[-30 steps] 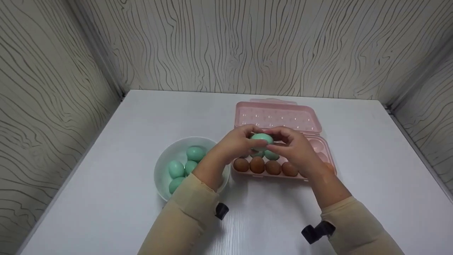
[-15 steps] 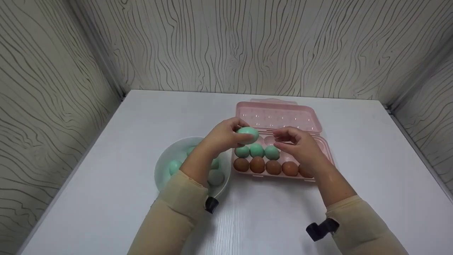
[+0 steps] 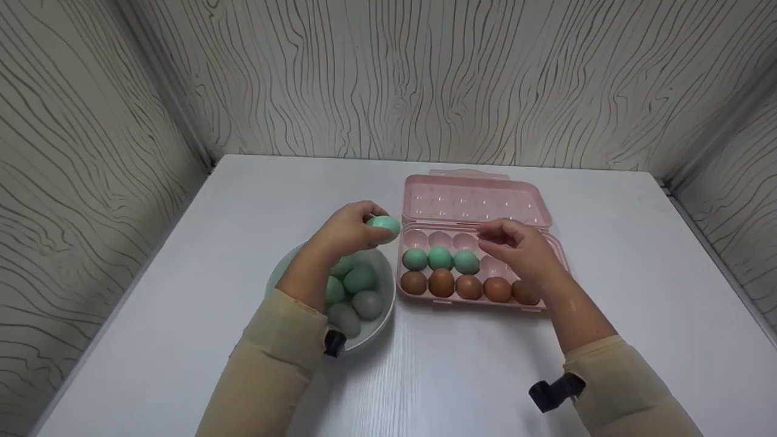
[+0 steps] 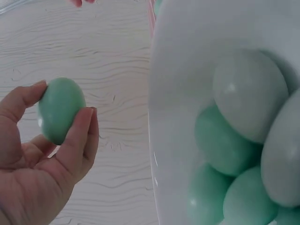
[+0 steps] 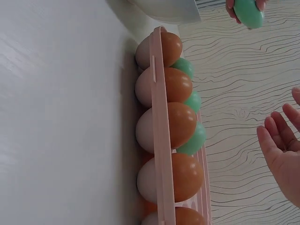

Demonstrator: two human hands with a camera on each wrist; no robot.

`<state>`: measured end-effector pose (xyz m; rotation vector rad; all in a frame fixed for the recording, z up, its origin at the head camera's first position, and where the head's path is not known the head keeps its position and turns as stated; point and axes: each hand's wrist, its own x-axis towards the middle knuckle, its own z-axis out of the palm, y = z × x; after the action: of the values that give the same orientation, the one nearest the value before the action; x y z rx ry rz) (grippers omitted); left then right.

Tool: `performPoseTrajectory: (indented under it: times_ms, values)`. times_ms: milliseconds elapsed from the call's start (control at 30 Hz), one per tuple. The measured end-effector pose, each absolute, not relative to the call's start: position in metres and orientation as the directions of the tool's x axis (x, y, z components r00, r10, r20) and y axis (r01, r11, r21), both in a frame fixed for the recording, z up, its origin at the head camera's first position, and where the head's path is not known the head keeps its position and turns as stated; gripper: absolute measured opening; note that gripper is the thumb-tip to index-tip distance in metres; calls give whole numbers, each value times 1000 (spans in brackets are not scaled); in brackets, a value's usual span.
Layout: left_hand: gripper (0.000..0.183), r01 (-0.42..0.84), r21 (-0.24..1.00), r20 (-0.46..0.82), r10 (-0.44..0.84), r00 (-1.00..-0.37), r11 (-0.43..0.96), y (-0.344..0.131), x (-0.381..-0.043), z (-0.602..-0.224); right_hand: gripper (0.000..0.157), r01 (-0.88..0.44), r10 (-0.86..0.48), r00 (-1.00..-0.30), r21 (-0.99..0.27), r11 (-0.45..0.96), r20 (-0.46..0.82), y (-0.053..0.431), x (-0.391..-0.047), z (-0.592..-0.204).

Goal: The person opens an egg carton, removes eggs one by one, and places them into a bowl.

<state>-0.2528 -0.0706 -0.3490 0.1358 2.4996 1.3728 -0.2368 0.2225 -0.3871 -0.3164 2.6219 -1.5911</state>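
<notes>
Between its thumb and fingers, my left hand (image 3: 343,232) pinches a green egg (image 3: 383,229) above the back right rim of a white bowl (image 3: 381,325). The left wrist view shows the same egg (image 4: 61,111) gripped at its sides, with the bowl to its right. My right hand (image 3: 521,250) hovers over the right part of a pink egg carton (image 3: 476,203), fingers loosely bent and holding nothing. Brown eggs (image 3: 469,287) fill the carton's front row as far as it shows. Three green eggs (image 3: 441,258) sit in the middle row, and round hollows show behind them.
Several green eggs (image 4: 225,140) and pale grey eggs (image 4: 251,96) lie in the bowl, partly hidden by my left arm in the head view. The carton's lid stands folded back. Wood-grain panels (image 3: 400,79) border the white table (image 3: 273,188) behind and at the sides.
Both hands were at the green egg over the carton. The right hand has let go, and the left has carried it left to the bowl. The right hand has shifted slightly right.
</notes>
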Motion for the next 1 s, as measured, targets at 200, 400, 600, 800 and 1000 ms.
performPoseTrajectory:
  times_ms: [200, 400, 600, 800, 1000]
  values:
    - [27, -78, 774, -239, 176, -955, 628, -86, -255, -351, 35, -131, -193, -980, -890, 437, 50, 225, -238, -389]
    - [28, -56, 681, -233, 143, -962, 730, -101, -256, -353, 33, -112, -192, -981, -919, 378, 41, 228, -237, -390]
    - [30, -89, 586, -267, 89, -959, 806, -111, -257, -360, 37, -111, -195, -980, -938, 328, 48, 230, -237, -393]
    - [29, -120, 531, -304, 56, -951, 839, -118, -257, -366, 35, -119, -196, -979, -937, 329, 56, 231, -237, -395]
    - [34, -172, 504, -355, 22, -934, 846, -122, -256, -367, 30, -120, -195, -979, -937, 327, 58, 232, -238, -396]
